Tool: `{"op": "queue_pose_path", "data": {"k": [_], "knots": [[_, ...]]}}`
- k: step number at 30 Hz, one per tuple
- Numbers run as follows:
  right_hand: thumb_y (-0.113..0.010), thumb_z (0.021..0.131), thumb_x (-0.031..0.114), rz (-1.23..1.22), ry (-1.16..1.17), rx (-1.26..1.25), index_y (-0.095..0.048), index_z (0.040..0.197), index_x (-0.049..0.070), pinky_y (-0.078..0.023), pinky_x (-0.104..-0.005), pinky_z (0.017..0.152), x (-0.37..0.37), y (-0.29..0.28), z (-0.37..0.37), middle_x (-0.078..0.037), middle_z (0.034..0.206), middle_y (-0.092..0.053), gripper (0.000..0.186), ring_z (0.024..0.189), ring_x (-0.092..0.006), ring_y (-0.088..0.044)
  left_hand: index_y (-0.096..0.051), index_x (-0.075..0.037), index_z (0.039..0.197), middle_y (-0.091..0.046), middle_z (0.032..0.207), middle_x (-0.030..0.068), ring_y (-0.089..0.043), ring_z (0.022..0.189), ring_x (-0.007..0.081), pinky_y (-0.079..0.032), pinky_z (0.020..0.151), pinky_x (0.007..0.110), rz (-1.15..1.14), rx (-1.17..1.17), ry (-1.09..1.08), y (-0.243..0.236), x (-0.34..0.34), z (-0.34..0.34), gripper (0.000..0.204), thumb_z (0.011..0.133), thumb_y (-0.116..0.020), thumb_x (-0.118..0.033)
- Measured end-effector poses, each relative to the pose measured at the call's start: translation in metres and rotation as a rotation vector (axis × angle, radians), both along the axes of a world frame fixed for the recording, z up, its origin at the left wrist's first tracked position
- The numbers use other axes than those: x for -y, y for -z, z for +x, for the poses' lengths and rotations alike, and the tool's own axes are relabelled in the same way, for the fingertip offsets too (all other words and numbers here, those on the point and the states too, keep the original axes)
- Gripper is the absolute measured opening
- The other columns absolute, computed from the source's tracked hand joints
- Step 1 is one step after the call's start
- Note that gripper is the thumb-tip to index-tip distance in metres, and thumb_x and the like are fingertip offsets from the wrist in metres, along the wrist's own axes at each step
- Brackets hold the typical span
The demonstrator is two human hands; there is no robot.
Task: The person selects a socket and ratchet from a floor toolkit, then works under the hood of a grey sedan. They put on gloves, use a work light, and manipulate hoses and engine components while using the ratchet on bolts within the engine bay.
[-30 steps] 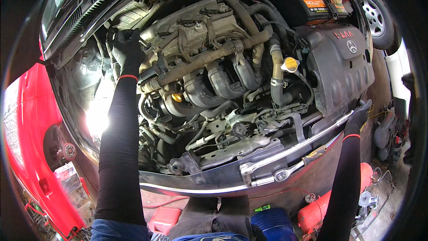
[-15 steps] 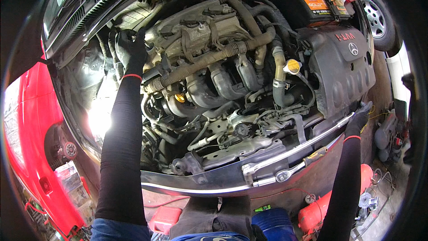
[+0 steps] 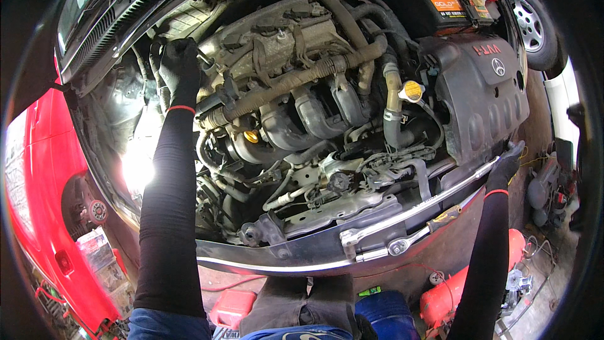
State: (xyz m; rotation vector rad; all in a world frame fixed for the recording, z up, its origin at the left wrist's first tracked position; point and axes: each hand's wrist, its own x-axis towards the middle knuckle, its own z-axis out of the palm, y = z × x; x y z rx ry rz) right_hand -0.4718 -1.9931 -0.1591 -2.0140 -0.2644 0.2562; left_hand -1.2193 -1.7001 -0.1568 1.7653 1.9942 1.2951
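My left hand [image 3: 178, 74], in a dark glove, reaches to the left end of the engine [image 3: 277, 47]. Its fingers are curled closed beside a hose and the engine's edge; whatever they grip is hidden. At the front right edge of the engine bay, my right hand [image 3: 503, 169] lies with grey fingertips stretched out. It rests by the upper end of a long chrome bar wrench [image 3: 418, 209], and a firm hold on it does not show. Below that wrench, a ratchet [image 3: 397, 247] with a dark and yellow handle lies along the front panel.
A bright lamp glare [image 3: 137, 170] is left of my forearm. The black plastic cover [image 3: 481, 104] and battery [image 3: 434, 9] stand at the right. Below are a red case [image 3: 233, 307], a blue drum [image 3: 387, 316] and a red tank [image 3: 440, 302]. A red car [image 3: 47, 176] stands left.
My left hand has shifted slightly up and its knuckles have turned, still at the engine's left end. The right hand and both wrenches stay put. The view has moved a little.
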Motion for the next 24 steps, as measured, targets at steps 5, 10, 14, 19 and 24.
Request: {"op": "queue_pose_path", "data": {"k": [5,10,14,19,24], "knots": [[-0.035,0.104,0.067,-0.006,-0.017,0.026,-0.068,0.118,-0.004,-0.048,-0.0337,0.094,0.000,0.004,0.007,-0.010,0.108,-0.069,0.080,0.094,-0.0238,-0.062,-0.070,-0.003,0.092,-0.072,0.085,0.0123,-0.069,0.076,0.0242,-0.054,0.076,0.036,0.062,-0.351,-0.083,-0.002,0.003,0.002,0.026,0.086,-0.079,-0.027],[-0.034,0.105,0.065,-0.184,-0.038,0.270,-0.068,0.119,-0.003,-0.050,-0.0349,0.091,0.003,0.002,0.004,-0.009,0.106,-0.070,0.077,0.091,-0.0235,-0.063,-0.070,-0.004,0.090,-0.071,0.090,0.0134,-0.068,0.082,0.0278,-0.053,0.080,0.040,0.008,-0.086,-0.045,-0.005,0.002,0.004,0.031,0.085,-0.081,-0.033],[-0.036,0.105,0.065,-0.054,-0.042,0.142,-0.069,0.118,-0.002,-0.050,-0.0346,0.090,0.001,0.002,-0.003,-0.010,0.103,-0.070,0.076,0.092,-0.0228,-0.064,-0.072,-0.002,0.101,-0.068,0.108,0.0156,-0.064,0.097,0.0287,-0.051,0.090,0.041,0.033,-0.325,-0.112,0.000,0.003,0.003,0.033,0.084,-0.083,-0.028],[-0.035,0.105,0.067,0.002,-0.039,0.174,-0.069,0.119,-0.003,-0.051,-0.0371,0.088,-0.001,0.007,-0.002,-0.012,0.101,-0.070,0.079,0.091,-0.0234,-0.064,-0.071,-0.001,0.096,-0.069,0.099,0.0119,-0.063,0.093,0.0295,-0.051,0.088,0.042,-0.009,0.006,-0.021,0.001,0.001,0.001,0.029,0.082,-0.083,-0.023],[-0.034,0.105,0.067,-0.172,-0.039,0.277,-0.069,0.117,-0.004,-0.051,-0.0367,0.089,0.003,0.009,0.006,-0.010,0.098,-0.070,0.080,0.089,-0.0221,-0.064,-0.068,-0.002,0.086,-0.068,0.094,0.0127,-0.063,0.083,0.0270,-0.052,0.081,0.040,0.050,-0.385,-0.108,-0.004,0.003,0.004,0.023,0.082,-0.080,-0.021]]}}
